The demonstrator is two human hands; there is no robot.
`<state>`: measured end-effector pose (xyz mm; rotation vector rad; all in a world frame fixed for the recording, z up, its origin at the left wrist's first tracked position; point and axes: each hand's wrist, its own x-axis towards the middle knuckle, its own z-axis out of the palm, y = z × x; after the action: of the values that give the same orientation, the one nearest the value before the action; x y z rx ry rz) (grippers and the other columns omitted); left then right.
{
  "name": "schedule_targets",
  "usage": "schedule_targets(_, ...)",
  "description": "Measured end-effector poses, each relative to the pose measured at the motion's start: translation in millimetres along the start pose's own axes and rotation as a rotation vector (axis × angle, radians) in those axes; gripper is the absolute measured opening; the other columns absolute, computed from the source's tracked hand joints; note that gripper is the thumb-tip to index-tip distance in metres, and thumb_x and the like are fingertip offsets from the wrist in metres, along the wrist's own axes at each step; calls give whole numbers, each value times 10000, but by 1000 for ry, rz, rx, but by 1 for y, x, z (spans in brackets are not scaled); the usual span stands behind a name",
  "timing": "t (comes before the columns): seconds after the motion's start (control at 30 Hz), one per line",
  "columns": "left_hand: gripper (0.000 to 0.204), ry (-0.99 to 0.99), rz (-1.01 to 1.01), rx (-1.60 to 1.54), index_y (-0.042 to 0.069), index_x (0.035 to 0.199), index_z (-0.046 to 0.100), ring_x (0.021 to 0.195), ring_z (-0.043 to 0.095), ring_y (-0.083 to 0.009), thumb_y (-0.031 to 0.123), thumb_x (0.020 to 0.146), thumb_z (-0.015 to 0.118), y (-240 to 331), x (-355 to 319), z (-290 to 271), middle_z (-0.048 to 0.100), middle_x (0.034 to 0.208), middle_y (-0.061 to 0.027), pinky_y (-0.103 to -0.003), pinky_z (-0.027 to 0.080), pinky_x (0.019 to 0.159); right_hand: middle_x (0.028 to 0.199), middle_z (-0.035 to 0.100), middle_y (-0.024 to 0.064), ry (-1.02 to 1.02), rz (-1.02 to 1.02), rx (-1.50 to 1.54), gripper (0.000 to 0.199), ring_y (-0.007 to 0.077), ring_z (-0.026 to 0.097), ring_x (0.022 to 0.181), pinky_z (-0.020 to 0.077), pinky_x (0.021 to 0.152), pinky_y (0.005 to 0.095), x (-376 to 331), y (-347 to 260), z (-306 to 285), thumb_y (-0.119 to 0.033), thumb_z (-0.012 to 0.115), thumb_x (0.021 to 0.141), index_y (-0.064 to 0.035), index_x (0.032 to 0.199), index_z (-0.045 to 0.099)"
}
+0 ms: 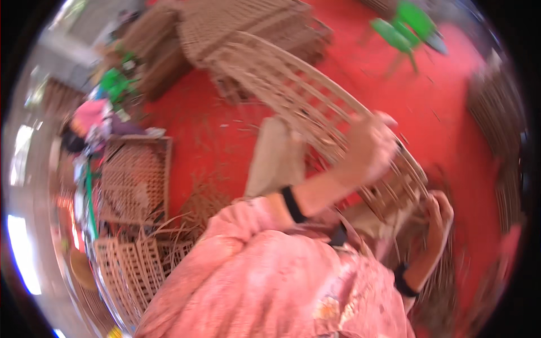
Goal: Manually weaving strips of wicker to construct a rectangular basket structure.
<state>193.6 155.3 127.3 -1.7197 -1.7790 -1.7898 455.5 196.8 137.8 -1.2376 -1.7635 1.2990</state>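
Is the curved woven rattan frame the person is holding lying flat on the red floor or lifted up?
Lifted and tilted. The curved woven rattan frame slants above the red floor, gripped by the left hand at its rim, the right hand at its lower end.

The whole frame is smeared by motion. My right grip (437, 217), low at the right of the frame, is half buried in the woven rattan frame (315, 96), so its fingers are hidden. The clutter (107, 107) at the upper left is too blurred to name. My lap is covered by my pink sleeve (270, 281).
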Motion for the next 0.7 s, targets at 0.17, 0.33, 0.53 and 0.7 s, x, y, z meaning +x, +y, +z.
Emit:
schedule_targets(0.17, 108, -148, -67, 103, 43, 743, 671, 973, 623, -275, 127, 773, 732, -8, 10, -23, 659, 1076, -134, -445, 415, 908, 726, 515, -69, 41, 98, 24, 118, 30, 446, 674, 357, 594, 210, -10, 12, -22, -146, 667, 921, -30, 903, 680)
schedule_targets(0.33, 117, -192, 1, 294, 59, 763, 681, 1067, 587, -251, 157, 786, 740, -1, 12, -17, 633, 1122, -107, -442, 355, 977, 735, 520, -81, 21, 41, 93, 102, 26, 442, 672, 357, 599, 202, -11, 22, -28, -139, 698, 929, -41, 909, 685)
schedule_targets(0.53, 108, -172, -85, 243, 92, 822, 693, 1062, 551, -271, 125, 753, 770, 0, 4, -19, 607, 1115, -81, -450, 369, 965, 734, 525, -77, 0, 30, 154, 127, 31, 430, 662, 348, 593, 205, -12, 17, -28, -162, 710, 925, -41, 897, 685)
schedule_targets(0.7, 110, -190, 41, 331, 104, 878, 724, 1076, 560, -273, 131, 780, 765, 12, 0, -20, 615, 1132, -89, -451, 383, 959, 736, 527, -74, 1, 35, 151, 127, 32, 428, 661, 338, 589, 203, -12, 22, -32, -160, 712, 923, -38, 895, 689)
